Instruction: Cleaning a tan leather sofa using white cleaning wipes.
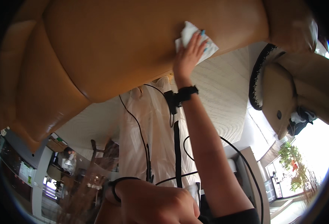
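Note:
A white wipe or cloth (191, 33) lies against the tan leather seat furniture (119, 47), which looks like a sofa. On top of it, my right hand (188, 57) presses with its fingers spread; blue nails show at the fingertips. The wipe's corners stick out around the hand, close to the lower edge of the leather. A black strap with a small device (182, 96) circles my right wrist. Low in the view, my left hand (159, 203) is curled, its back towards me, with a black band (115, 187) at the wrist. Its fingertips are hidden.
Black cables (136, 120) hang across the sheer pale skirt (136, 112) and loop past my right arm. Below the sofa spreads a pale rug (223, 95). A beige leather seat (279, 92) stands at right, above a green plant (292, 165) by a bright window.

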